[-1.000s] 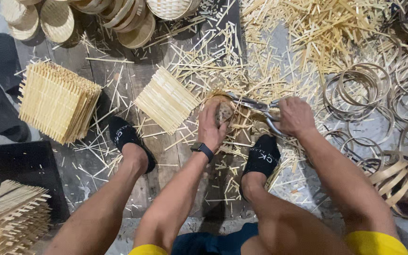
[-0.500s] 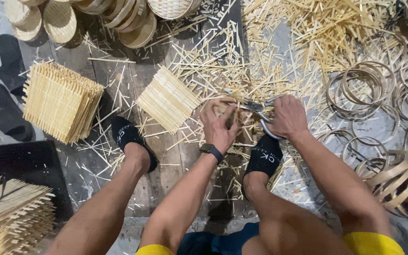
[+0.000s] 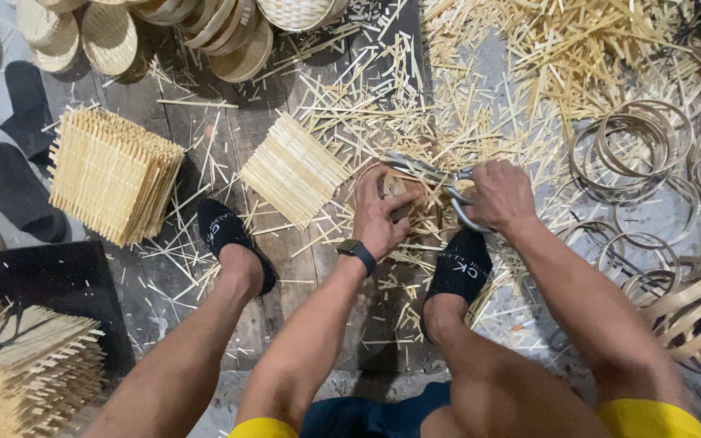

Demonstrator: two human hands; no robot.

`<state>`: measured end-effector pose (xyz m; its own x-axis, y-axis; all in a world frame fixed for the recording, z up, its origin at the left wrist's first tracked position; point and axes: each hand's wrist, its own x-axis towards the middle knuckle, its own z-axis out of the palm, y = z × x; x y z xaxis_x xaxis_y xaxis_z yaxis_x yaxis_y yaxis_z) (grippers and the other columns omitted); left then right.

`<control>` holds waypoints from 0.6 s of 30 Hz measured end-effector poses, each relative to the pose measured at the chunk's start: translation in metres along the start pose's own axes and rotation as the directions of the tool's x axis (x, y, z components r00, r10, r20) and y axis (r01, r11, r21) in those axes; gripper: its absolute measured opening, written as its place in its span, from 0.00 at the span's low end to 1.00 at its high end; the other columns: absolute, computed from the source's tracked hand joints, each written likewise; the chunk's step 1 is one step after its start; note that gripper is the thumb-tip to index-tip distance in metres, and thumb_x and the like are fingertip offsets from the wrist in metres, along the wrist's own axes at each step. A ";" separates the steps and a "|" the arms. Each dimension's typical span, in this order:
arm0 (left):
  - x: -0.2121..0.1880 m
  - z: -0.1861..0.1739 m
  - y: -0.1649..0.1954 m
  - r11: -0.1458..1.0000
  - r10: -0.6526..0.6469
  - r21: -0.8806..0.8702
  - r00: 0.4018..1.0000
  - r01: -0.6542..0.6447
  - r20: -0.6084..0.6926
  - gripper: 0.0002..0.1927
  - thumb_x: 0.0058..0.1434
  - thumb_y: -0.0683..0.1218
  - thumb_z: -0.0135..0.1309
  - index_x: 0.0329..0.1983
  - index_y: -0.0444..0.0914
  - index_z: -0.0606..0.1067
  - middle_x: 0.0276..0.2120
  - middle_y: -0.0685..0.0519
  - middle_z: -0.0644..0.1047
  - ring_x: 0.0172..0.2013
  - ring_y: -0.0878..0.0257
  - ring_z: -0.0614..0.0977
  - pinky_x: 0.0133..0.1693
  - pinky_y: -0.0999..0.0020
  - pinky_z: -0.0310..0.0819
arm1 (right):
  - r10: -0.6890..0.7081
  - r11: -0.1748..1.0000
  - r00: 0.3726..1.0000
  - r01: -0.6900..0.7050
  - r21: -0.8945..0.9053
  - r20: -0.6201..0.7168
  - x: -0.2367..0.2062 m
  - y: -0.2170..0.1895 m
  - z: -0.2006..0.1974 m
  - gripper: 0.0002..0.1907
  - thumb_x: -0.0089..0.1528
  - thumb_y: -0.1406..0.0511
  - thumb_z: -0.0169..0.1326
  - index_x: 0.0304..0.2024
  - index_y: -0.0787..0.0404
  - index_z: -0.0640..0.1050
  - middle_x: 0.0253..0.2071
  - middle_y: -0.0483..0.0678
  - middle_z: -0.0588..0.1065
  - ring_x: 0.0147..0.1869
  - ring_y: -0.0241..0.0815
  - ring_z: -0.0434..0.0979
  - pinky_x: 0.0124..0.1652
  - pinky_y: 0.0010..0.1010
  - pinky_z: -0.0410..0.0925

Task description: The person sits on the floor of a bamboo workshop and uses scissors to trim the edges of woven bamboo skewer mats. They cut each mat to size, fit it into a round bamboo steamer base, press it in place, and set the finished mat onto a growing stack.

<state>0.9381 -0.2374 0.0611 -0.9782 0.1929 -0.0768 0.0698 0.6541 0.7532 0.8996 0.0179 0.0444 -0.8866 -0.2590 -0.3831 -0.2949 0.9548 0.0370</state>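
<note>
My left hand [image 3: 380, 215] grips a small round woven bamboo basket [image 3: 406, 193] held low over the plank floor between my feet. My right hand [image 3: 498, 195] is closed around the handles of metal scissors [image 3: 427, 173], whose blades reach left across the basket's top rim. A dark watch sits on my left wrist [image 3: 357, 253]. Both feet wear black socks, the left foot [image 3: 229, 239] and the right foot [image 3: 458, 272]. The basket is mostly hidden by my left hand.
A woven bamboo mat [image 3: 294, 169] lies just left of the basket, and a stack of such mats [image 3: 111, 174] lies farther left. Finished round baskets [image 3: 204, 28] line the top. Bamboo rings [image 3: 626, 146] are on the right, loose trimmings [image 3: 529, 57] all around, another stack [image 3: 26, 373] bottom left.
The scissors and my right hand have shifted slightly along the basket's rim. My left hand has turned the basket a little. The legs and feet stay where they were.
</note>
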 end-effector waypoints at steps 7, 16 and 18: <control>0.003 -0.008 -0.026 0.998 0.056 -0.045 0.992 -0.051 0.113 0.32 0.41 0.47 0.67 0.55 0.49 0.78 0.65 0.40 0.65 0.67 0.43 0.64 0.68 0.54 0.58 | 0.271 0.893 0.944 -0.320 0.316 0.189 -0.005 0.038 0.028 0.28 0.60 0.43 0.56 0.47 0.58 0.81 0.37 0.58 0.77 0.40 0.53 0.79 0.43 0.46 0.72; 0.029 -0.016 -0.011 0.901 -0.432 -0.034 0.894 0.432 -0.120 0.51 0.42 0.61 0.74 0.61 0.31 0.65 0.53 0.39 0.71 0.55 0.47 0.73 0.56 0.52 0.69 | 0.399 0.762 0.888 -0.460 0.455 0.228 -0.021 0.036 0.011 0.29 0.57 0.47 0.58 0.52 0.58 0.79 0.38 0.55 0.76 0.42 0.54 0.79 0.41 0.47 0.72; 0.015 -0.003 0.005 0.897 -0.442 -0.061 0.894 0.439 -0.075 0.44 0.37 0.57 0.73 0.55 0.34 0.68 0.50 0.43 0.74 0.51 0.50 0.77 0.55 0.57 0.73 | 0.212 0.859 0.968 -0.249 0.447 0.133 -0.023 0.030 -0.003 0.28 0.54 0.47 0.59 0.51 0.54 0.82 0.37 0.54 0.76 0.45 0.54 0.77 0.45 0.45 0.71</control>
<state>0.9235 -0.2336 0.0661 -0.9197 -0.1720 -0.3528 -0.3786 0.6262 0.6816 0.9105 0.0518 0.0573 -0.8736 -0.0291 -0.4858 0.1271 0.9499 -0.2854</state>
